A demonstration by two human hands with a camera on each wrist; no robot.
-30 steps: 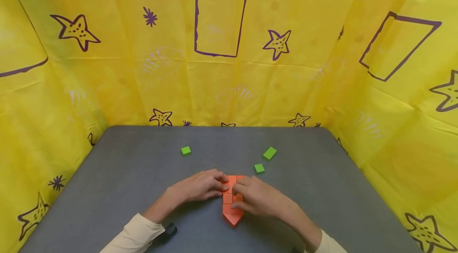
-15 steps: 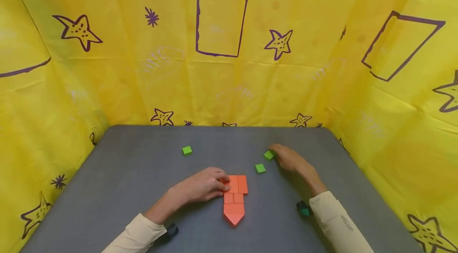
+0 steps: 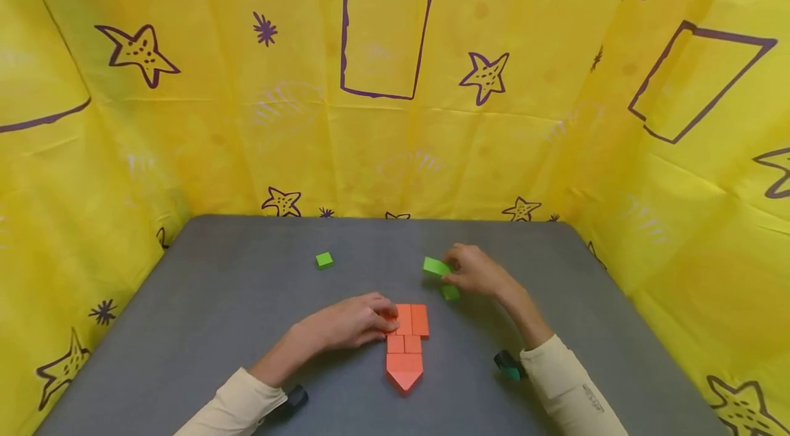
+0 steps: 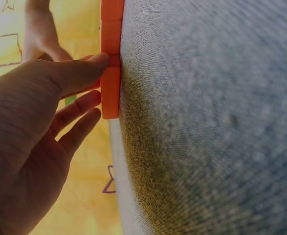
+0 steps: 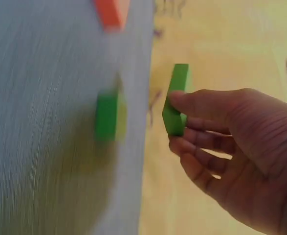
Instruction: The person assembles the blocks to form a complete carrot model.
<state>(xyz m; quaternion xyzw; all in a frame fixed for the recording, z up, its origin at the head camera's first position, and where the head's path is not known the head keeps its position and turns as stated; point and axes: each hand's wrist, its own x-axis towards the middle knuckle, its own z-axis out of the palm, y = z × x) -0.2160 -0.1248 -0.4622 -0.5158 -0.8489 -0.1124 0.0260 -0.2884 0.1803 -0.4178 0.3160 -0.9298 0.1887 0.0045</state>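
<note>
Several flat orange blocks (image 3: 404, 362) form an arrow-like shape on the grey table, its point toward me. My left hand (image 3: 345, 321) is at the shape's upper left, thumb and fingers holding an orange block (image 4: 111, 93), partly hidden under them in the head view. My right hand (image 3: 478, 271) pinches a green rectangular block (image 3: 435, 267) between thumb and fingers. In the right wrist view that green block (image 5: 180, 81) is raised off the table. A smaller green block (image 3: 450, 293) lies below the right hand, on the tabletop.
Another small green block (image 3: 324, 260) lies at the back left of the grey table (image 3: 247, 271). A yellow cloth (image 3: 395, 168) with purple drawings hangs along the back and both sides. Dark straps (image 3: 509, 364) show at the wrists.
My right hand left the orange shape, reached to the far-right green block, took hold of it and has lifted it leftward. My left hand has stayed at the orange block.
</note>
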